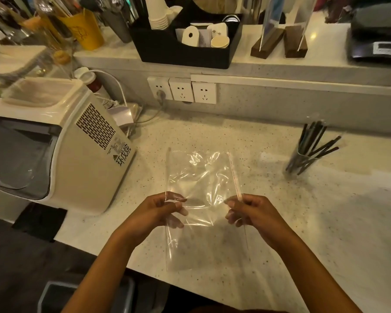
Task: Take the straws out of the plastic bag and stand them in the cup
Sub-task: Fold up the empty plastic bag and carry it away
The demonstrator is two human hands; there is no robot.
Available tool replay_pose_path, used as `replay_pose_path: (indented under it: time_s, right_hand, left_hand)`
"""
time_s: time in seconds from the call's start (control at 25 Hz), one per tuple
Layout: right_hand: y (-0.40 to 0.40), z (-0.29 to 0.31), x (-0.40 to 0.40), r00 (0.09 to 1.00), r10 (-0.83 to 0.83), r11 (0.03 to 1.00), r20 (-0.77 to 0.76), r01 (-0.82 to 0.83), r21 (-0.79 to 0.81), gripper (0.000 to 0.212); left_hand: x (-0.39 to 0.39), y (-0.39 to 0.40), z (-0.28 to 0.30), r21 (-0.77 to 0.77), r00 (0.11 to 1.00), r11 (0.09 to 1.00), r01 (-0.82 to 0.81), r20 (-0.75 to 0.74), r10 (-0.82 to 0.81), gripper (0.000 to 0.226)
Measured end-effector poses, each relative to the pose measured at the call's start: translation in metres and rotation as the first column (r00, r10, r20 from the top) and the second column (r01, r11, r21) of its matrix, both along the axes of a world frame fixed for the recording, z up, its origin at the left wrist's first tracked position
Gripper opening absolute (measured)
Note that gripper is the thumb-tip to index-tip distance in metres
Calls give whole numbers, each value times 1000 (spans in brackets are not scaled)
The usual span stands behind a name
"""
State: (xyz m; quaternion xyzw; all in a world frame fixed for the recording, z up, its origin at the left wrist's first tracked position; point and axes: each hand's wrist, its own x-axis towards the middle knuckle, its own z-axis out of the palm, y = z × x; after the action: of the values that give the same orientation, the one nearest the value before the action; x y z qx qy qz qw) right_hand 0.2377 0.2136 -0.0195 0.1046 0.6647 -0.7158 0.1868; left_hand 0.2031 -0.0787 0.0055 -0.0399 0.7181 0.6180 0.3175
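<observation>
Straws [312, 150] standing in the clear cup [299, 163] on the desk [280, 222], far right | plastic bag [199, 195] looking emptied, both hands' fingers [178, 203] pinching its side edges | risk: swinging bag could be tipping that cup.
</observation>
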Motion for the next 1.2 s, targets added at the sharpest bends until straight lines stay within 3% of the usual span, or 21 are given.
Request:
replay_pose_path:
  time_s: [0.2, 0.56, 0.8, 1.0, 1.12, 1.2]
  right_hand:
    - [-1, 8, 4, 995, 28, 993, -92, -17, 120, 19]
    - [1, 23, 18, 975, -20, 991, -219, 49, 126, 28]
    - [-7, 27, 25, 961, -103, 993, -256, 114, 28, 31]
    - [-18, 30, 39, 949, -158, 987, -272, 158, -21, 32]
    - [-27, 33, 51, 938, -188, 982, -291, 183, -44, 32]
    - [-39, 35, 60, 930, -220, 976, -294, 210, -65, 32]
  left_hand:
    - [5, -6, 5, -5, 998, 1000, 20, -65, -20, 20]
    - [15, -10, 27, 26, 981, 1000, 0, -193, 5, 26]
    - [27, -25, 39, 58, 969, 998, -22, -243, 35, 40]
    - [41, -33, 44, 120, 962, 990, -69, -253, 98, 37]
    - [46, -44, 48, 153, 961, 986, -71, -253, 109, 24]
    - [53, -53, 50, 152, 959, 986, -74, -261, 112, 30]
